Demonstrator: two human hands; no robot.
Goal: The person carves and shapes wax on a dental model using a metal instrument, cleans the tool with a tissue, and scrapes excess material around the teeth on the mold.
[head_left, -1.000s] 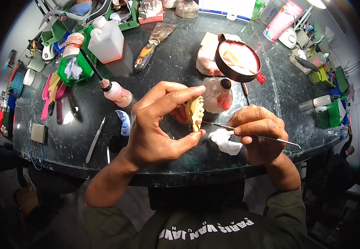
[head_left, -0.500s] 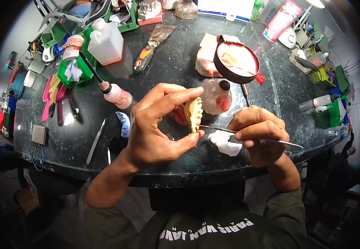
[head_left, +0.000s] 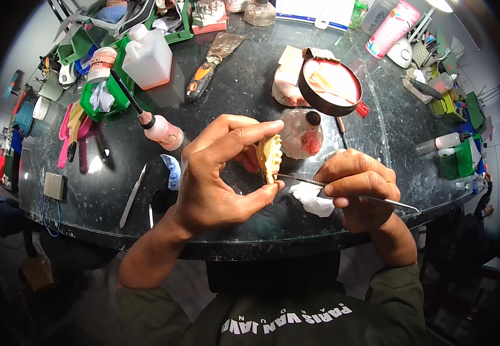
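Note:
A yellow dental cast (head_left: 270, 157) stands on edge between the thumb and fingers of my left hand (head_left: 218, 173), its row of teeth facing right. My right hand (head_left: 359, 187) pinches a thin metal dental tool (head_left: 376, 199). The tool's left tip meets the lower teeth of the cast; whether it touches them is too small to tell. Under the tool lies a crumpled white tissue (head_left: 313, 200). Just behind the hands is a clear glass bottle (head_left: 303, 135) with a dark cap and something pink inside.
A round dish of pink material (head_left: 330, 83) sits at the back. On the left are a pink-filled bottle (head_left: 163, 132), a blue dental piece (head_left: 171, 172), a scalpel (head_left: 133, 196), a scraper (head_left: 206, 69), a white jug (head_left: 147, 60) and a green bin (head_left: 108, 101).
My right hand has shifted slightly left, and the tool's outer end is a little lower. My left hand and the cast have hardly moved.

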